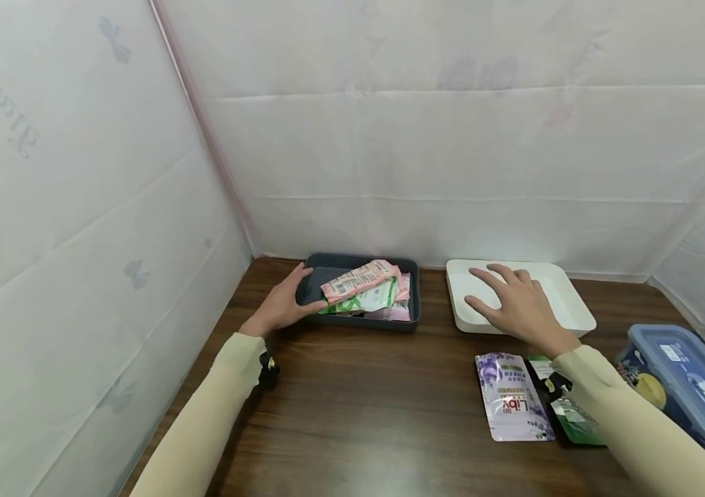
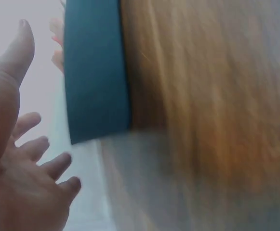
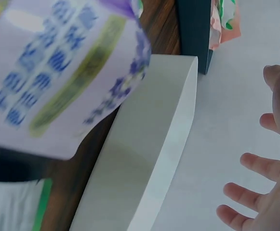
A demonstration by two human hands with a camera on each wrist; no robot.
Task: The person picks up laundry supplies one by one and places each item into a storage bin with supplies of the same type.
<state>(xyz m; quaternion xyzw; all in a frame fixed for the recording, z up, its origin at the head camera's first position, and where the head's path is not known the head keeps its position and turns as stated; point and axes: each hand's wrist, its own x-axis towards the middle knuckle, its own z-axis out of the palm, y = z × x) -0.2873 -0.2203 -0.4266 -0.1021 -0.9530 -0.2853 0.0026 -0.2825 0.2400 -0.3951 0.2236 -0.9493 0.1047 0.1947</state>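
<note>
My left hand [image 1: 284,300] is at the left end of a dark grey tray [image 1: 365,324], thumb and fingers spread by its rim. Several flat packets lie in that tray: a pink one [image 1: 360,279] on top, a green and white one [image 1: 372,298] under it, a pale purple one [image 1: 398,312] at the right. The left wrist view has the fingers [image 2: 57,166] loosely bent, nothing in them. Over a white tray [image 1: 566,304] is my right hand [image 1: 523,310], fingers apart and holding nothing. In the right wrist view the white tray's wall [image 3: 130,144] stands beside it.
A purple Liby pouch [image 1: 512,399] lies on the brown table [image 1: 352,407] in front of the white tray. Next to it is a green pouch [image 1: 579,422], partly under my right sleeve. A blue-lidded box [image 1: 694,379] stands at the far right. White sheeting [image 1: 452,159] hangs behind.
</note>
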